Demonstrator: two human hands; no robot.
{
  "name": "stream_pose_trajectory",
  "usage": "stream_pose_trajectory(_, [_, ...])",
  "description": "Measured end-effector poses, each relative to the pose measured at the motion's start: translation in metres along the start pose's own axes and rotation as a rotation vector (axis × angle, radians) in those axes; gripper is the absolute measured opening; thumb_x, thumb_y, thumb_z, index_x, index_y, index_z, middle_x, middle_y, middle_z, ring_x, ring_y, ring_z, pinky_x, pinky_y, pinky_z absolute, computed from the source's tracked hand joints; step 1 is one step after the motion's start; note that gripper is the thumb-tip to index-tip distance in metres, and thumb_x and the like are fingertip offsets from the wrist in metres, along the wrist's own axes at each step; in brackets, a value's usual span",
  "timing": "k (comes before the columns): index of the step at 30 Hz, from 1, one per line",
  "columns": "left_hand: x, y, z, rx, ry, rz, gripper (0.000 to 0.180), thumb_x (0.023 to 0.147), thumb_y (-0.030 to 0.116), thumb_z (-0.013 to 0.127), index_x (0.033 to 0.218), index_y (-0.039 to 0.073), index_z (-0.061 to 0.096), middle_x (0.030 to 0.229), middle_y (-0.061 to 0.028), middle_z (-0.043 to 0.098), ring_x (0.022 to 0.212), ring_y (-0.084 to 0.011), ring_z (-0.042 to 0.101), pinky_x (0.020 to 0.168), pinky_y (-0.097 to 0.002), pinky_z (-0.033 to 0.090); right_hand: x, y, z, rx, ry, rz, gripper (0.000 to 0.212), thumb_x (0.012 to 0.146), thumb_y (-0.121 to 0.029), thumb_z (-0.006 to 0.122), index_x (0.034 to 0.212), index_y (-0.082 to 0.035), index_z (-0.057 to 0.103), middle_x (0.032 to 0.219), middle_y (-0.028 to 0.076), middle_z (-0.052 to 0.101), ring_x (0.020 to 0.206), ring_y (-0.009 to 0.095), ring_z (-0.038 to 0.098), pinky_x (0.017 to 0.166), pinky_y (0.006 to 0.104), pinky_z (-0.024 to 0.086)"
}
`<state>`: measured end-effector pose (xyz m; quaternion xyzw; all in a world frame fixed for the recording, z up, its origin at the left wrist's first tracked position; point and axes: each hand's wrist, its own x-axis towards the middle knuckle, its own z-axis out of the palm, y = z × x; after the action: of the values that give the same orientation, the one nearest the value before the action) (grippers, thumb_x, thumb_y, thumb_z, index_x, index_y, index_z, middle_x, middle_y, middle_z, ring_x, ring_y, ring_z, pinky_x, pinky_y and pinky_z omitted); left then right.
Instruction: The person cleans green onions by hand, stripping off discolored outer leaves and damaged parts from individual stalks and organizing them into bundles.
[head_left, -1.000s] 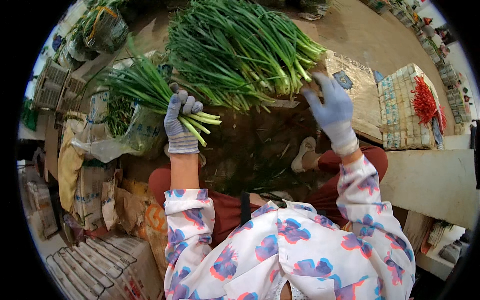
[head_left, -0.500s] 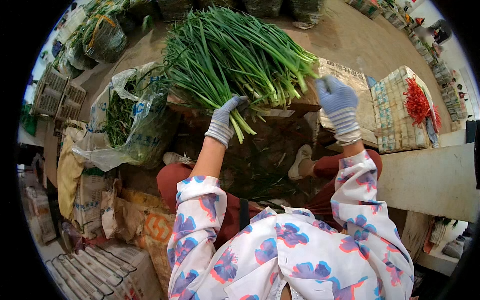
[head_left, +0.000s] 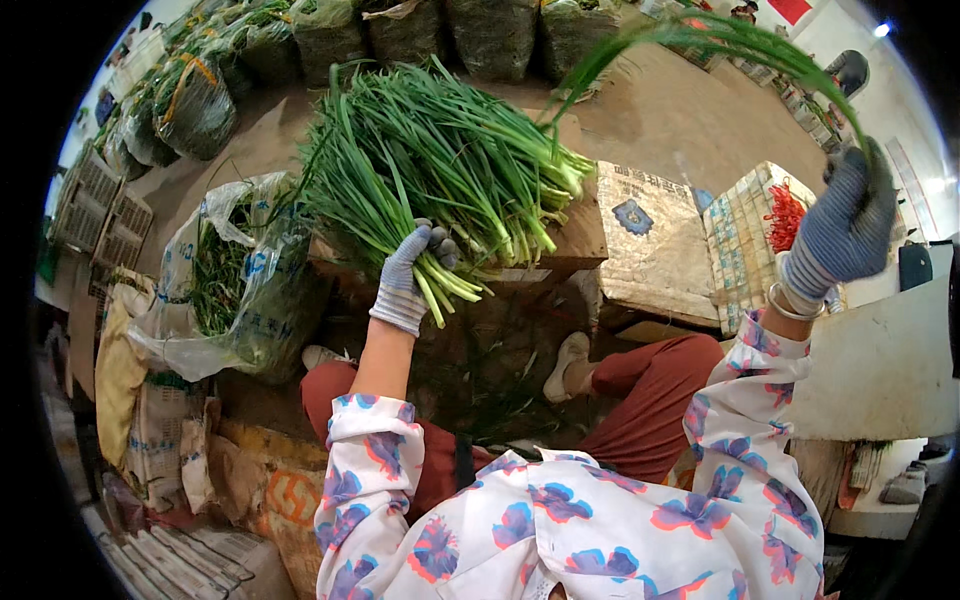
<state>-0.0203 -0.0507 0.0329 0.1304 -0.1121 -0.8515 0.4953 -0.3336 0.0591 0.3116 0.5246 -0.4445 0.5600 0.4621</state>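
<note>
A big heap of garlic greens [head_left: 430, 150], long flat green leaves with pale stalks, lies on a low wooden stand [head_left: 580, 235] in front of me. My left hand [head_left: 412, 270], in a blue-grey striped glove, is closed round a small bunch near its pale stalk ends, at the heap's near edge. High at the far right, my right hand [head_left: 850, 215] in a matching glove is closed on a few long leaves [head_left: 690, 32]. They arch from that hand leftward over the heap's far right side. The ends inside its fist are hidden.
An open clear plastic bag [head_left: 250, 290] with loose greens stands left of the stand. To the right are a flat pale carton [head_left: 655, 245] and a woven box holding red ties [head_left: 790, 215]. Wrapped bundles [head_left: 490, 40] line the back. Leaf scraps litter the floor between my feet.
My right hand has swung up and right from the heap's stalk ends, and long leaves now trail from it. My left hand still grips its bunch. The whole view has shifted.
</note>
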Motion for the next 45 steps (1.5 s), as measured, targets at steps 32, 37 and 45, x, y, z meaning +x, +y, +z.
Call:
stream_pose_trajectory(32, [-0.042,-0.002,-0.005,0.228,0.205,-0.041,0.036,0.079,0.009,0.063,0.113,0.006,0.053,0.087,-0.0065,0.064,0.058,-0.0085,0.053,0.051,-0.0249,0.046,-0.253,-0.172,0.009,0.656,-1.023,0.553,0.033,0.070,-0.015,0.066,0.100,-0.006,0.057,0.074,0.011,0.061,0.062,0.028,0.060,0.056,0.0333,0.048])
stream_pose_trajectory(37, [-0.030,0.000,-0.008,0.345,0.326,0.063,0.028,0.079,0.010,0.063,0.105,0.002,0.057,0.077,-0.0051,0.062,0.056,-0.0118,0.053,0.051,-0.0269,0.047,-0.270,-0.164,0.014,0.647,-1.205,0.599,0.020,0.074,-0.016,0.066,0.089,-0.004,0.062,0.068,0.013,0.060,0.059,0.027,0.060,0.054,0.0322,0.047])
stream_pose_trajectory(45, [-0.004,0.025,-0.017,0.345,0.600,0.128,0.013,0.078,0.011,0.063,0.084,-0.001,0.064,0.059,-0.0049,0.050,0.051,-0.0195,0.051,0.051,-0.0315,0.046,-0.243,-0.113,-0.011,0.658,-1.104,0.475,0.017,0.074,-0.024,0.065,0.081,-0.008,0.060,0.069,0.012,0.060,0.062,0.030,0.059,0.053,0.0360,0.046])
